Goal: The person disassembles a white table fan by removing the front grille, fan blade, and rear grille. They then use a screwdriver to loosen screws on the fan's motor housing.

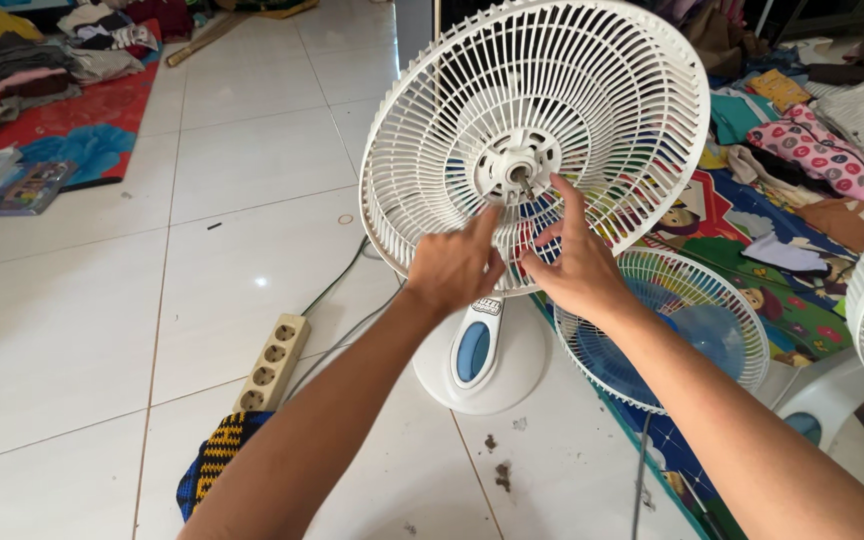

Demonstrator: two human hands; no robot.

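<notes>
Both hands raised to the rear grille [537, 130] of a white stand fan, upright on the tiled floor [102, 330] by the edge of a patterned mat [802, 300]. Left hand [455, 268] loosely curled, forefinger stretched toward the bare motor shaft [524, 178], gripping nothing. Right hand [577, 265] spread open, fingertips at the hub. Probably light, springy plastic, thin ribs easily bent; best taken by the outer rim or hub. Power strip [272, 362] nearby.
</notes>
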